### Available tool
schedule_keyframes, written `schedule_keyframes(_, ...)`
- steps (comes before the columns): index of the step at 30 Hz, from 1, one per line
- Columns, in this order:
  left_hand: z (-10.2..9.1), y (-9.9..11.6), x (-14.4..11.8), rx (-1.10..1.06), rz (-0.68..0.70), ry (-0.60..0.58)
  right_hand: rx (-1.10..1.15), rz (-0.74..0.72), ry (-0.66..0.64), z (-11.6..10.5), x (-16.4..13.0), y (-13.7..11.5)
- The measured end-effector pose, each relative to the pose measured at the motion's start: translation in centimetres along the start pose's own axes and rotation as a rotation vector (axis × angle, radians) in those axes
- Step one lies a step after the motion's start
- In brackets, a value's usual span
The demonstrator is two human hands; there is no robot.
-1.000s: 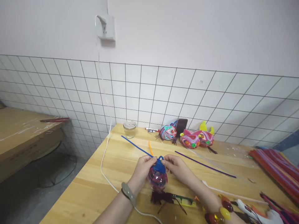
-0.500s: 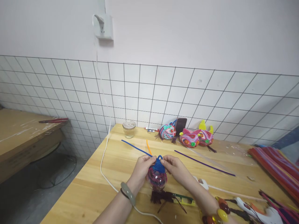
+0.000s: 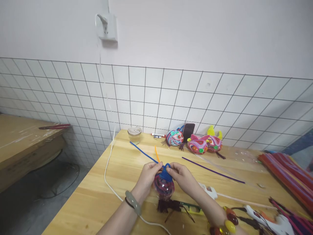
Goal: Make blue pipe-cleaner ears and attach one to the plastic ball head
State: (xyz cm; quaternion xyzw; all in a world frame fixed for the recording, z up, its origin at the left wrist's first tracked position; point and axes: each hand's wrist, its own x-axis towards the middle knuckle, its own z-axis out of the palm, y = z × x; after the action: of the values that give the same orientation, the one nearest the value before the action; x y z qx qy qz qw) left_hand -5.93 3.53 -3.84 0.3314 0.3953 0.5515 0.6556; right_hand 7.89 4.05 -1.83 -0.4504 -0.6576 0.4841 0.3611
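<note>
pinched shut, thumb against fingers, the left hand [image 3: 147, 178] has hold of a fuzzy blue strip [image 3: 143, 152] where its long end runs off up and to the left; the right hand [image 3: 182, 177], closed just as small, nips the same strip beside the little loop [image 3: 167, 165] standing at its top. below the loop the blue is wound in close rows, a cone-shaped cap on a round, glossy ball [image 3: 164, 188]. clear and shiny on the outside, the ball shows swirls of dark purple and pink, with a bright glint on its front. it sits between the two hands, above the near part of the table. just below it lies a dark tassel [image 3: 162, 206].

pale wood with a yellowish grain makes up the table [image 3: 93, 202]. an orange strip [image 3: 156, 152] lies just beyond the left hand, a purple strip [image 3: 212, 170] out to the right. a white cord [image 3: 106, 176] trails down the left side. along the back stand a glass jar [image 3: 134, 136], a marker [image 3: 157, 135], three plump striped figures [image 3: 174, 138] and a phone [image 3: 189, 131]. striped red bundles [image 3: 288, 182] lie far right.

behind rises white tile [image 3: 168, 104], plain wall above it, with a socket [image 3: 109, 27] and plug.
</note>
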Motion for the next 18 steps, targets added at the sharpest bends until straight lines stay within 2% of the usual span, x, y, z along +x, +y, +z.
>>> schedule_keyframes(12,-0.25,0.33,-0.05,0.044,-0.005,0.025,0.006,-0.036,-0.03,0.03,0.11,0.37)
schedule_keyframes(18,-0.36,0.29,0.06,0.072,0.03,0.091,-0.031,-0.064,-0.001,0.2,-0.05,0.33)
